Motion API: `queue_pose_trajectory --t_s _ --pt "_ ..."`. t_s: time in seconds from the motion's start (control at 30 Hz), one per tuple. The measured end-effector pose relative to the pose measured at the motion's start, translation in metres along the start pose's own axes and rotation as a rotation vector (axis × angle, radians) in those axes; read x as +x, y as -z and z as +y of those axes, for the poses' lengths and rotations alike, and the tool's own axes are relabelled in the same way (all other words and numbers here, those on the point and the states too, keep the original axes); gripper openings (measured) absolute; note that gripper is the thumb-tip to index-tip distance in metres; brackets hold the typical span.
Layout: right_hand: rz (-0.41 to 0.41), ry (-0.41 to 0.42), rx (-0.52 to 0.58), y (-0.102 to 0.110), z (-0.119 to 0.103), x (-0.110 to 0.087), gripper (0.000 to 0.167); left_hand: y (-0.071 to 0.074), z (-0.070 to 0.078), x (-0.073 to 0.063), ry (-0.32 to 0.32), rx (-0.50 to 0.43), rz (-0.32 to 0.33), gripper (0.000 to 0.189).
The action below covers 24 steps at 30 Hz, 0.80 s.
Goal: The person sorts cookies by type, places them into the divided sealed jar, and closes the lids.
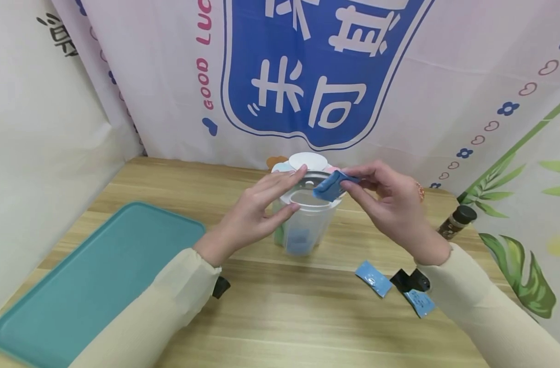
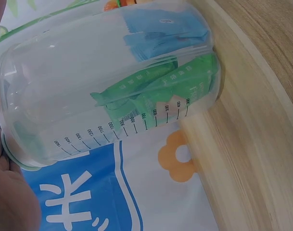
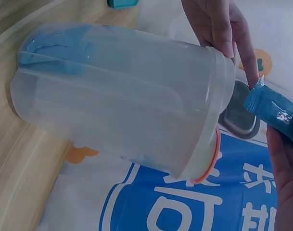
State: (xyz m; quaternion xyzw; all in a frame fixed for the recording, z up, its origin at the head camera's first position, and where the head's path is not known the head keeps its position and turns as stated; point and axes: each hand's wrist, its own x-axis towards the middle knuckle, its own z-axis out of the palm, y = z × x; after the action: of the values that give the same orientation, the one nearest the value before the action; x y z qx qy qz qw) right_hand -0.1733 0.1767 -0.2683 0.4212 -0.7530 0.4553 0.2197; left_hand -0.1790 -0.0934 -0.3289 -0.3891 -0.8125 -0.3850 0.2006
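Observation:
A clear plastic storage canister (image 1: pixel 309 225) with a white top stands upright on the table. One of its lid flaps (image 3: pixel 240 115) is raised over an opening. My left hand (image 1: pixel 257 209) rests at the top, its thumb by the rim and its extended fingers touching the raised flap. Between thumb and fingers, my right hand (image 1: pixel 392 204) pinches a small blue sachet (image 1: pixel 328 188), tilted over the opening. Inside the canister, blue sachets (image 2: pixel 168 36) lie at the bottom of one compartment and green sachets (image 2: pixel 184 84) in another.
Two more blue sachets, one nearer the middle (image 1: pixel 373 278) and one under the right wrist (image 1: pixel 420 302), lie on the wooden table. A teal tray (image 1: pixel 100 271) takes up the left side. A black-capped bottle (image 1: pixel 457 220) stands at the right; a printed curtain (image 1: pixel 169 102) hangs behind.

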Motion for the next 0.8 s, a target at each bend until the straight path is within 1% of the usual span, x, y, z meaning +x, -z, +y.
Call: queue_pose_trajectory --t_s 0.07,0.13,0.27,0.4,0.6,0.8 --pt "-0.004 0.029 0.012 -0.004 0.002 0.001 0.03 0.0 0.0 0.0 -0.006 -0.002 0.003 0.066" --pt "-0.016 0.048 0.0 -0.007 0.004 0.002 0.03 0.0 0.0 0.0 -0.012 -0.002 0.005 0.066" --pt "-0.036 0.069 -0.071 -0.015 0.007 0.004 0.029 0.0 -0.001 0.001 -0.015 -0.002 0.008 0.066" --pt "-0.084 0.064 -0.109 -0.02 0.01 0.003 0.028 0.0 -0.001 0.001 -0.012 -0.007 0.004 0.066" --pt "-0.173 0.032 -0.093 -0.024 0.013 0.002 0.028 -0.001 -0.001 0.0 -0.006 0.003 0.006 0.065" --pt "-0.223 0.049 -0.124 -0.026 0.015 0.0 0.024 -0.001 -0.001 0.0 -0.009 0.002 0.009 0.066"
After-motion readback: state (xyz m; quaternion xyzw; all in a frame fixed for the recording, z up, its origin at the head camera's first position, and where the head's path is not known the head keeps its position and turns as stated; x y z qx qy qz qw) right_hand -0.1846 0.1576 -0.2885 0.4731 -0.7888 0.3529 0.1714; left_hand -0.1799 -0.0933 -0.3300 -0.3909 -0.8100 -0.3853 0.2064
